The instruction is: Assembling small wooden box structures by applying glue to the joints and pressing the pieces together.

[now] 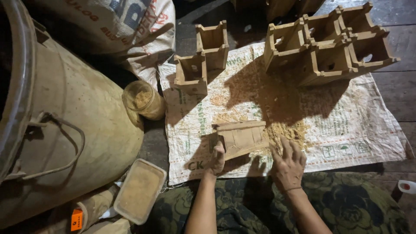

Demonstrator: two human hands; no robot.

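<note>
Left hand [216,157] grips a tilted wooden mould [240,138] on the woven sack [346,130]; right hand [287,164], fingers spread and empty, rests by loose sawdust [286,131]. Six moulds [329,45] stand finished-looking behind.

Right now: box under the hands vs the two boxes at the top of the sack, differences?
The wooden box under the hands lies tipped on its side; the two boxes stand with open tops up. The left hand grips the tipped box while the right hand rests in the sawdust pile; the pair stands untouched. All look like the same pale wood.
</note>
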